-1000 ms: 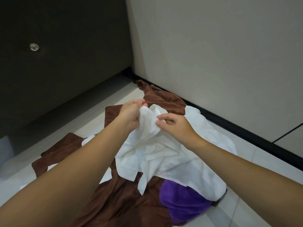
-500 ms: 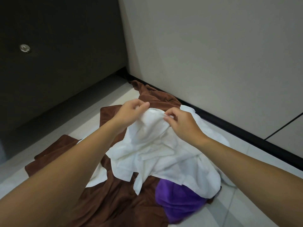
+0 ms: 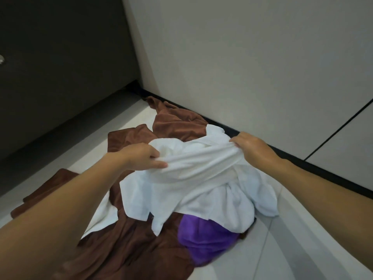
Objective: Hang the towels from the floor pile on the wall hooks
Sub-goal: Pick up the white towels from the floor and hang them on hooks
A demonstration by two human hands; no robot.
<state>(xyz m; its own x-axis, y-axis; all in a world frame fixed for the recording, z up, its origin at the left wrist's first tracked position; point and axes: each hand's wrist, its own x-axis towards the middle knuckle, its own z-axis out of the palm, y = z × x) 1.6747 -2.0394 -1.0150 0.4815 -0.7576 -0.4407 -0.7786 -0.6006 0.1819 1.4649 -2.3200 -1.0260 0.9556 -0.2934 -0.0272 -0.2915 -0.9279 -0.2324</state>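
Note:
A white towel (image 3: 193,178) lies on top of the floor pile, its upper edge stretched between my two hands. My left hand (image 3: 141,158) grips that edge at the left, fingers curled round the cloth. My right hand (image 3: 252,148) pinches the same edge at the right, close to the wall. Under the white towel lie a brown towel (image 3: 129,245) spread over the floor and a purple towel (image 3: 203,239) bunched at the front. A second piece of white cloth (image 3: 103,217) peeks out beneath my left forearm. No wall hooks are in view.
A grey wall (image 3: 232,67) with a black skirting (image 3: 314,170) runs along the right. A dark door or panel (image 3: 60,67) stands at the left, meeting the wall in a corner. Pale floor tiles (image 3: 302,239) surround the pile.
My hands have moved apart along the white towel's edge, the right one toward the wall, pulling the edge taut. The view has shifted to the right.

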